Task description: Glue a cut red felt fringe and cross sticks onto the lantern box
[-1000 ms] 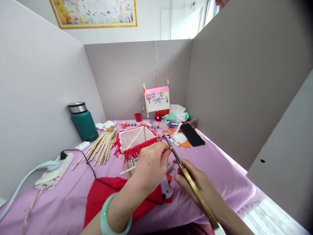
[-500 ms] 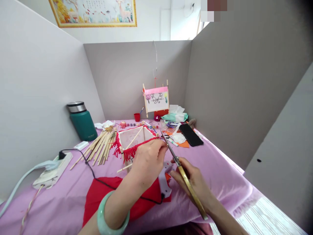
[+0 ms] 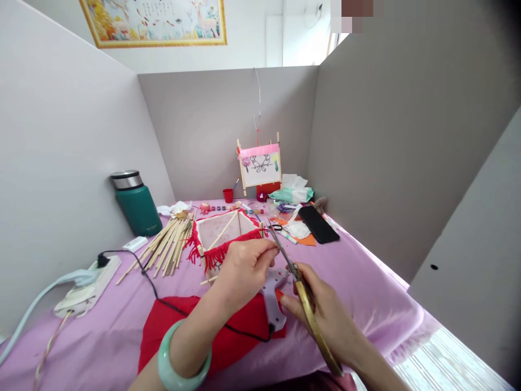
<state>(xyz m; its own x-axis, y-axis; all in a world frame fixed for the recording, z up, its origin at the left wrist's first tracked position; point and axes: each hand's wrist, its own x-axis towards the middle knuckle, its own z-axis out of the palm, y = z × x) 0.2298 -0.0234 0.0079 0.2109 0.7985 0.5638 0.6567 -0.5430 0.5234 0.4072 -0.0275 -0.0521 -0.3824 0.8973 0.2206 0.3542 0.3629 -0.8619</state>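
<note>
My right hand (image 3: 319,301) is closed around gold-handled scissors (image 3: 307,309), whose blades point up and away to the left. My left hand (image 3: 248,266) is pinched close beside the blades; whatever its fingertips hold is too small to make out. Just behind the left hand stands a stick-framed lantern (image 3: 220,233) with white sides and red fringe along its top edge. Below the hands a pale purple glue gun (image 3: 273,304) lies on red cloth (image 3: 171,326), partly covered by the left hand. A small bit of orange shows by my right thumb.
Wooden sticks (image 3: 173,244) lie left of the lantern, with a green bottle (image 3: 138,203) and a power strip (image 3: 87,288) farther left. A black phone (image 3: 318,224) lies at the right. Behind hangs a finished-looking paper lantern (image 3: 260,165). Grey partitions (image 3: 228,119) enclose the table.
The scissors' handles have swung apart slightly and lowered. My left hand has shifted a little, still pinched near the blades. The lantern and glue gun stay in place.
</note>
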